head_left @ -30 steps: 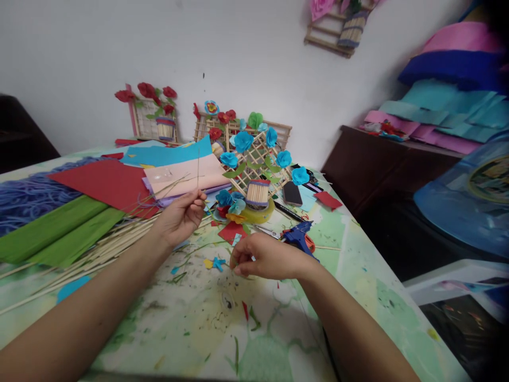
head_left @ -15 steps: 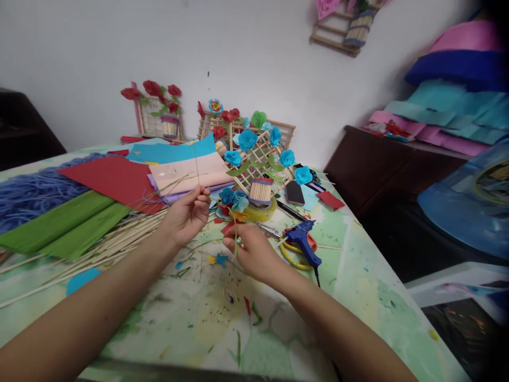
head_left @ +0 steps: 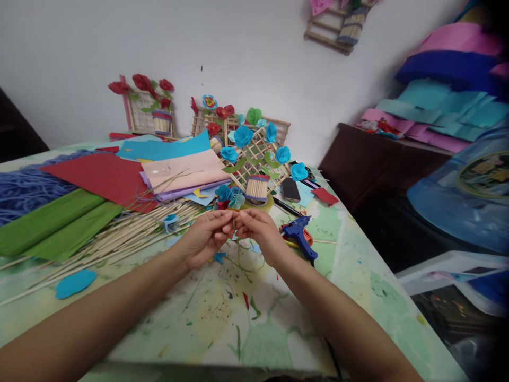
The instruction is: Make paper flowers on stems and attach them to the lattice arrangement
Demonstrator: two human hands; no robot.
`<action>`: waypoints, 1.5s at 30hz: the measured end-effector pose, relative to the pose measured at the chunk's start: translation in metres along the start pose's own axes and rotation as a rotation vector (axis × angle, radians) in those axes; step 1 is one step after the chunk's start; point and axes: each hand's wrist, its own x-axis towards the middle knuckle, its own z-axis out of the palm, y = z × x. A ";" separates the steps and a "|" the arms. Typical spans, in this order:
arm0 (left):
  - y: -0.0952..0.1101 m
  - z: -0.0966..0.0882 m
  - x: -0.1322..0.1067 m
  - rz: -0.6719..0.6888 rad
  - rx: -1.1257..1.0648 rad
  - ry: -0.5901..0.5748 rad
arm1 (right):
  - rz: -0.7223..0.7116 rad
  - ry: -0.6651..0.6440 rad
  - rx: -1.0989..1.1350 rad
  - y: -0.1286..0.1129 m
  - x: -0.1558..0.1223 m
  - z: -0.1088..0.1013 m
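We find a label (head_left: 485, 174) too blurred to read; our left hand (head_left: 209, 236) and right hand (head_left: 261, 229) pinch a thin green strip (head_left: 234, 227).

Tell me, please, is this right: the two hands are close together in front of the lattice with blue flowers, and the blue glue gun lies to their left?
Not quite: the head view shows the blue glue gun lying to their right. The left hand and right hand are indeed close together in front of the lattice with blue flowers.
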 end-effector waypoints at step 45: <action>-0.006 -0.021 0.020 0.160 0.080 0.306 | 0.117 -0.052 -0.116 0.030 -0.036 0.014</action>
